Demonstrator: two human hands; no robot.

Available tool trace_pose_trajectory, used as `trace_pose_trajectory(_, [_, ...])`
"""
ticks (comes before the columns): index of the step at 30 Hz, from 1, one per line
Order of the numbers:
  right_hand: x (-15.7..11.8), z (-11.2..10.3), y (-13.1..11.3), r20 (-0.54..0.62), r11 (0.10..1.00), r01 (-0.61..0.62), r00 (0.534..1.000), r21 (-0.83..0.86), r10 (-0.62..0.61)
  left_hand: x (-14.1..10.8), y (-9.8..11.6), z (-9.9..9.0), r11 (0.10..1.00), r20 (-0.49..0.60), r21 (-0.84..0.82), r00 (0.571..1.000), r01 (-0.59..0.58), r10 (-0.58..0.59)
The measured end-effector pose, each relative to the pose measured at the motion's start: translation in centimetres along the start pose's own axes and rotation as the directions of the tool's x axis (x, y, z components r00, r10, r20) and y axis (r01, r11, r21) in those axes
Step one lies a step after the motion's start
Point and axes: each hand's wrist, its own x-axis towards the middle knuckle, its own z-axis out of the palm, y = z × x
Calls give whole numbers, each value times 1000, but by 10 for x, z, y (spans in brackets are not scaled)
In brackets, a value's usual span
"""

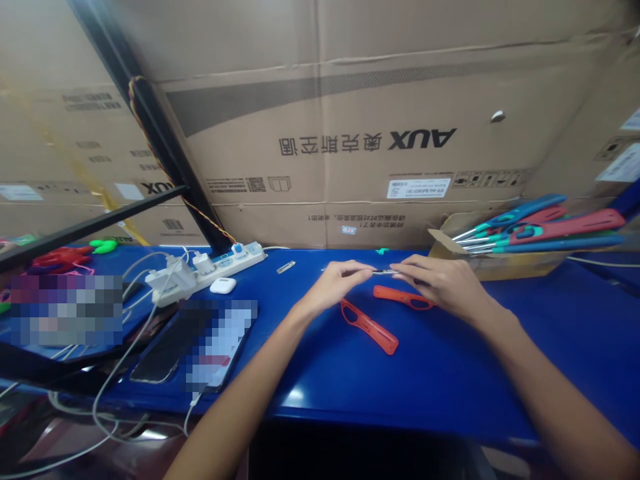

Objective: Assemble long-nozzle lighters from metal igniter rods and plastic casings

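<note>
Above the blue table point(320, 373), my left hand point(345, 279) and my right hand point(433, 277) pinch the two ends of a thin, silvery metal piece point(384, 271). Its outer parts are hidden by my fingers. Below my hands, one red plastic handle piece point(371, 328) lies slantwise on the table, with an oval opening near its upper end. A second red handle piece point(397, 294) rests closer to my right hand, which partly covers its right end. Beyond my hands sits a small green part point(382, 251).
An open cardboard box point(520, 268) at right holds several red and blue long-nosed tools point(565, 227). At left are a white power strip point(233, 265) with cables, a white earphone case point(223, 286) and two phones point(173, 343). Cardboard point(350, 213) stands behind the table.
</note>
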Motion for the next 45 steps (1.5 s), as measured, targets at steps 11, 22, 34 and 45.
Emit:
trace_pose_trajectory(11, [2,-5,-4,51,981,3,999,195,-13,-3,1,13,891,-196,343,905,-298,378])
trace_pose_trajectory(22, [4,-10,-4,137,944,28,987,328,-78,-8,6,4,723,112,524,877,-451,467])
trace_pose_trajectory(34, [5,-2,-15,100,994,74,992,75,-81,-7,8,2,852,165,438,958,-286,236])
trace_pose_trajectory(45, [4,-28,-108,121,502,-532,759,682,639,-72,28,40,997,-308,-72,951,-43,19])
